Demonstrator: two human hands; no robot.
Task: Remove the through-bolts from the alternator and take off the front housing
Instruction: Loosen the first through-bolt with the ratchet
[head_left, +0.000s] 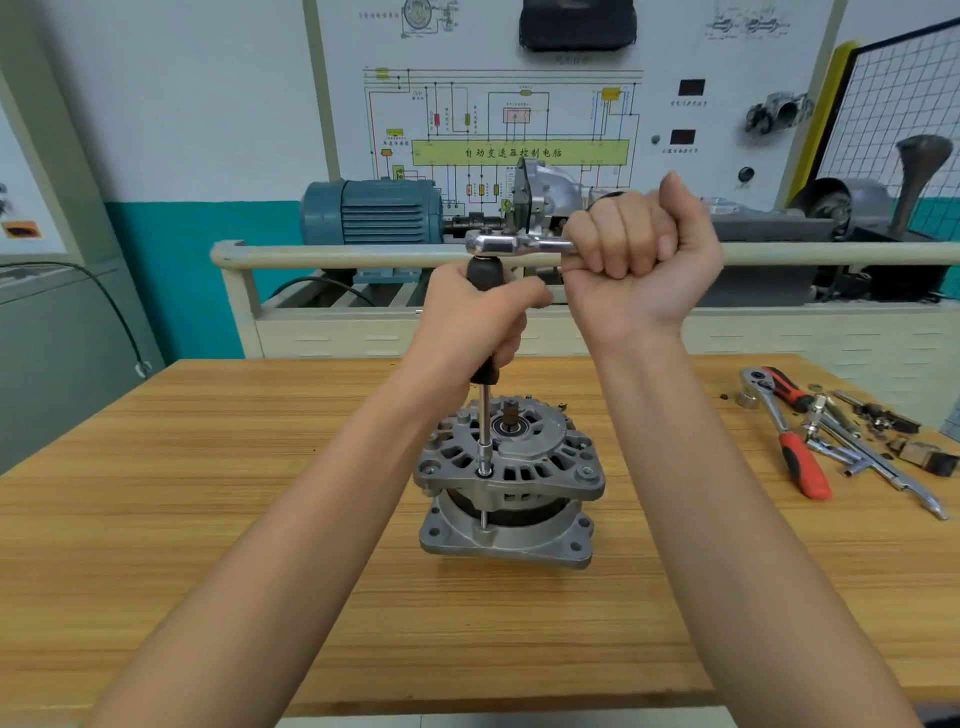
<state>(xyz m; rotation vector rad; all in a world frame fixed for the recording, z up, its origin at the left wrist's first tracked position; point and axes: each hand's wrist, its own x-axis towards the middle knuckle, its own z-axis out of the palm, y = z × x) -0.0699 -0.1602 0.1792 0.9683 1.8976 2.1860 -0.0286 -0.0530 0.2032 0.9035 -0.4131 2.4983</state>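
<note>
A grey alternator (511, 483) stands upright on the wooden table (208, 493), shaft end up. A long socket driver (484, 415) with a black grip stands vertically on a through-bolt (484, 472) at the housing's left front. My left hand (478, 317) grips the black handle of that driver. A chrome ratchet (511, 244) sits on top of the driver, and my right hand (639, 260) grips its handle, which points to the right. The bolt's shank (483, 519) shows in the gap between the upper and lower housings.
To the right on the table lie a red-handled ratchet (789, 441), extension bars (872, 457), a socket (747, 399) and small loose parts. Behind the table stands a training bench with a rail (337, 255), a blue motor (374, 210) and a wiring panel.
</note>
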